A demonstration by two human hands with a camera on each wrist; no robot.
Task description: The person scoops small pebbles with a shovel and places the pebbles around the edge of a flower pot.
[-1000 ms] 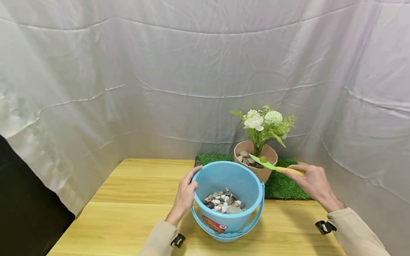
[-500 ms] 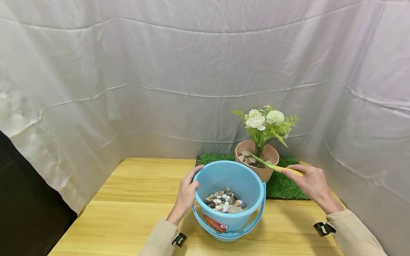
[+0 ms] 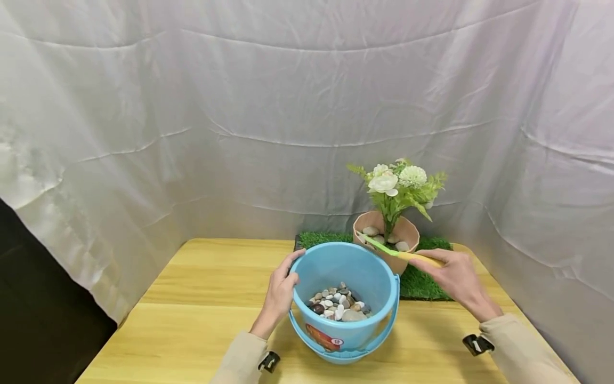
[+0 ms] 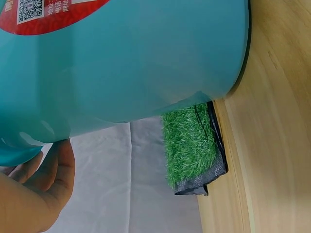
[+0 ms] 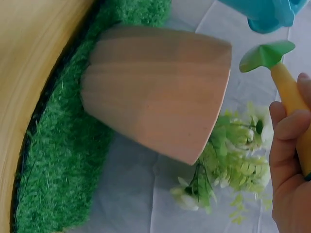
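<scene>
A light blue bucket [image 3: 326, 333] with pebbles [image 3: 340, 304] in its bottom stands on the table. My left hand [image 3: 280, 290] grips its left rim, fingers outside and thumb at the edge. In my right hand [image 3: 458, 274] is a small garden trowel [image 3: 379, 245], held by its yellow handle [image 5: 291, 94]. Its green blade [image 5: 267, 56] bears no stone in view and reaches over the near rim of a pinkish flowerpot [image 3: 395, 264]. Larger stones [image 3: 402, 246] lie inside the pot around the stems of white flowers [image 3: 384, 183].
The pot stands on a mat of artificial grass [image 4: 189, 145], behind and right of the bucket. A wooden table [image 3: 201, 309] carries everything. Grey cloth [image 3: 268, 106] hangs behind and along the sides. The bucket's handle [image 3: 352, 353] hangs down at its front.
A greenish stone on the blade a second ago has gone from it, and a stone shows at the pot's right side. The trowel has tipped, then moved left toward the bucket. My left hand stays put.
</scene>
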